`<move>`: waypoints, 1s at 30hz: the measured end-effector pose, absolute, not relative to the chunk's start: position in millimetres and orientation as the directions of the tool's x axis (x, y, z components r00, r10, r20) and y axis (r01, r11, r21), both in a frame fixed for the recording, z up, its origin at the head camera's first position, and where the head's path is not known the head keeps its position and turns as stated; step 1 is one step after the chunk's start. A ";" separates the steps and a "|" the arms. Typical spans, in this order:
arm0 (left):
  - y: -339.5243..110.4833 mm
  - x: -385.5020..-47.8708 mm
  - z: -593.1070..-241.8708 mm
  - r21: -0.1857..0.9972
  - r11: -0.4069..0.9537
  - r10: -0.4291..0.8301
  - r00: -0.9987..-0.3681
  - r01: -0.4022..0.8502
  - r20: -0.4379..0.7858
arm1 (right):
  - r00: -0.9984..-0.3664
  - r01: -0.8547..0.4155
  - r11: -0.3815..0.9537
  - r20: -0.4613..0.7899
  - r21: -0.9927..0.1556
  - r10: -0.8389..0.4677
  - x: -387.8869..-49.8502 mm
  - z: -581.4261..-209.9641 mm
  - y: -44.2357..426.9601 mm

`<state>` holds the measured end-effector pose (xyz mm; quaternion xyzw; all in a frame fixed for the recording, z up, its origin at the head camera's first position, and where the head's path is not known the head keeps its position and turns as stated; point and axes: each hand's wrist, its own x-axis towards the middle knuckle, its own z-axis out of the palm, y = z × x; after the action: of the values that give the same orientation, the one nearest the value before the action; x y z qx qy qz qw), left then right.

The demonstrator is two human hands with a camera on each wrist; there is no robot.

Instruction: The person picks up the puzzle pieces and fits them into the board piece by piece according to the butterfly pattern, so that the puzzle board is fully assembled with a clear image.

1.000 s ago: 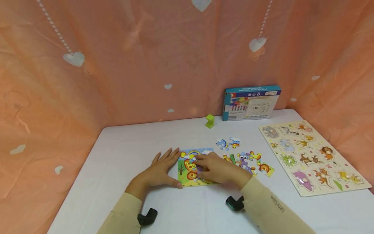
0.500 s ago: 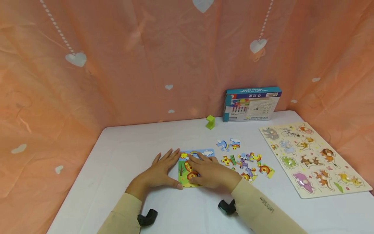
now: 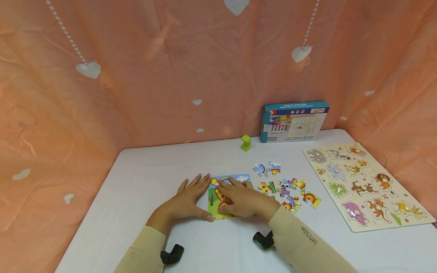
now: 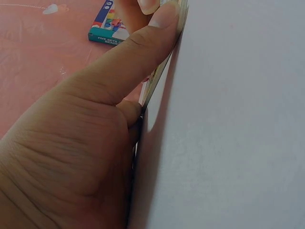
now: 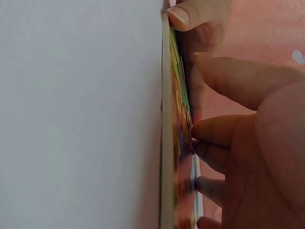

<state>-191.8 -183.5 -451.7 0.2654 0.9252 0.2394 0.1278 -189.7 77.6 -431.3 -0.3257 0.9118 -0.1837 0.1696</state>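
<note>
A peach-orange cloth (image 3: 164, 83) printed with white hearts hangs behind and at both sides of a white table (image 3: 146, 163). On the table's right side lies a pale board of animal shapes (image 3: 382, 228), set at a slant. Two beige sleeves (image 3: 310, 242) reach in from the near edge, the right one bearing dark lettering. A blue-and-white box (image 3: 295, 123) stands on its long side by the back cloth, its printing upside down. The person's right hand (image 3: 247, 201) lies palm down over a small picture puzzle (image 3: 215, 209), fingers spread and their tips touching its face; the right wrist view shows the thumb raised off the surface. The left hand (image 3: 186, 201) is spread too, its thumb against the puzzle's near left corner and its index finger by the far left one. The puzzle lies flat between the two hands, near the middle of the table, partly covered by the right. A black fitting (image 3: 172, 254) sits at each wrist. Loose puzzle pieces (image 3: 287, 191) are scattered to the right of the puzzle, two sky-blue ones farther back than the others. Beyond them, near the back edge, stands a small lime-green block (image 3: 246, 143).
</note>
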 end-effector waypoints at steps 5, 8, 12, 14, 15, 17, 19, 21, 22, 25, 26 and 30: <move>-184.3 -191.7 -451.2 0.515 0.739 0.558 -0.823 0.434 -0.106 | -0.730 -0.537 0.694 -0.147 -0.480 -0.667 -191.7 -433.5 79.1; -185.2 -192.1 -451.9 0.521 0.733 0.562 -0.821 0.438 -0.100 | -0.735 -0.528 0.671 -0.116 -0.521 -0.669 -193.3 -434.3 81.8; -184.7 -192.4 -452.5 0.526 0.733 0.557 -0.824 0.432 -0.099 | -0.761 -0.466 0.625 -0.078 -0.626 -0.645 -196.7 -433.2 90.2; -184.3 -192.6 -452.6 0.527 0.734 0.554 -0.826 0.429 -0.100 | -0.785 -0.404 0.593 -0.070 -0.696 -0.616 -198.2 -429.5 95.9; -184.1 -192.8 -452.7 0.526 0.736 0.552 -0.828 0.426 -0.101 | -0.799 -0.375 0.576 -0.063 -0.726 -0.599 -199.1 -427.9 99.1; -184.1 -193.6 -453.4 0.524 0.738 0.548 -0.830 0.424 -0.101 | -0.826 -0.320 0.536 -0.047 -0.781 -0.562 -200.9 -423.8 105.9; -184.2 -194.2 -454.3 0.524 0.740 0.546 -0.832 0.422 -0.099 | -0.844 -0.286 0.483 -0.021 -0.828 -0.536 -203.1 -418.6 112.8; -183.7 -194.2 -454.7 0.522 0.744 0.540 -0.835 0.417 -0.102 | -0.854 -0.286 0.427 0.026 -0.858 -0.520 -207.0 -416.2 119.7; -183.4 -194.2 -454.8 0.522 0.745 0.538 -0.837 0.415 -0.102 | -0.854 -0.287 0.386 0.052 -0.877 -0.518 -209.3 -415.0 123.0; -182.6 -193.4 -454.6 0.517 0.752 0.532 -0.840 0.410 -0.108 | -0.860 -0.254 0.264 0.092 -0.930 -0.503 -214.2 -410.9 132.4; -182.2 -193.3 -454.2 0.515 0.754 0.531 -0.840 0.408 -0.111 | -0.862 -0.243 0.229 0.101 -0.943 -0.497 -215.8 -410.1 135.7; -181.9 -193.3 -454.1 0.511 0.758 0.528 -0.842 0.405 -0.115 | -0.880 -0.192 0.116 0.118 -0.975 -0.460 -220.1 -407.0 147.9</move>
<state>-193.3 -181.9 -454.1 0.2511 0.9289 0.2408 0.1271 -220.1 147.9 -407.0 -0.2205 0.7392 -0.6272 0.1071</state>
